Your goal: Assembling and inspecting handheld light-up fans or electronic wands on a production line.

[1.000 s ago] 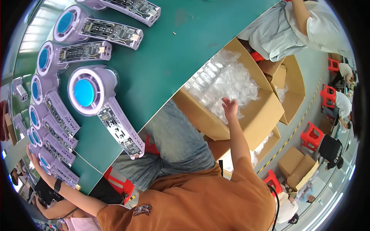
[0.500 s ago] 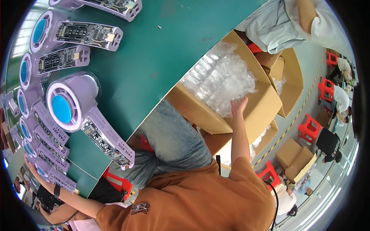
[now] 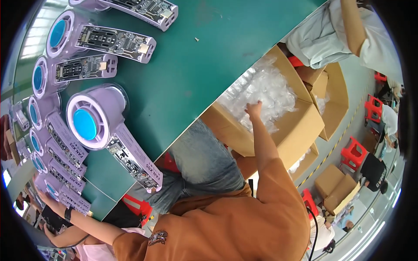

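Plastic bags (image 3: 274,92) probably lift easiest singly, right hand (image 3: 254,109) over them, fingers apart, though can't tell if left hand (image 3: 45,196), by the fans (image 3: 72,196), has fingers clamped.

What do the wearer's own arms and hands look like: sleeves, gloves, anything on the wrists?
Both sleeves are short and orange-brown. The left hand is ungloved, with a dark band around its wrist. The right hand is ungloved, with no band visible.
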A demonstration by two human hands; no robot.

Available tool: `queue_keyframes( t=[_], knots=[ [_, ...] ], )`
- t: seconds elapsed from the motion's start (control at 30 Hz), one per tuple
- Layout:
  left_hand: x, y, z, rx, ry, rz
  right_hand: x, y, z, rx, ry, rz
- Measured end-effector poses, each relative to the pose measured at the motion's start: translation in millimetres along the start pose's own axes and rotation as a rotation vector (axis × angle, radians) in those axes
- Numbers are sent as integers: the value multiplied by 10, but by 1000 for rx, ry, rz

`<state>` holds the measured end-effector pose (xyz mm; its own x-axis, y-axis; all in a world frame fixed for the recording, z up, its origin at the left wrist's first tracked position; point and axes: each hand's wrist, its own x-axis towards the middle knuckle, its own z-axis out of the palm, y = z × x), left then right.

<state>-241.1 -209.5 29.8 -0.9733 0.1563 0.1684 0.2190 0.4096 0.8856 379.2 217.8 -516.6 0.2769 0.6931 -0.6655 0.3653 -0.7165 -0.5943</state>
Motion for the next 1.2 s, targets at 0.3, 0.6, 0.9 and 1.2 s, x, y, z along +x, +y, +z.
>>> queue_keyframes(
  t=[0.3,0.6,0.9,1.2],
  knots=[
    [220,-73,185,-287,256,-223,-653,-475,-427,-717,-147,-382],
    [451,-368,-1,-208,75,140,-253,-452,113,-1016,-230,-403],
    [603,-388,-463,-1260,-377,-103,-1533,-1361,-381,562,-425,-173],
    [294,-66,-200,-1378,-640,114,-3836,-2689,-1082,741,-894,-495]
  ],
)
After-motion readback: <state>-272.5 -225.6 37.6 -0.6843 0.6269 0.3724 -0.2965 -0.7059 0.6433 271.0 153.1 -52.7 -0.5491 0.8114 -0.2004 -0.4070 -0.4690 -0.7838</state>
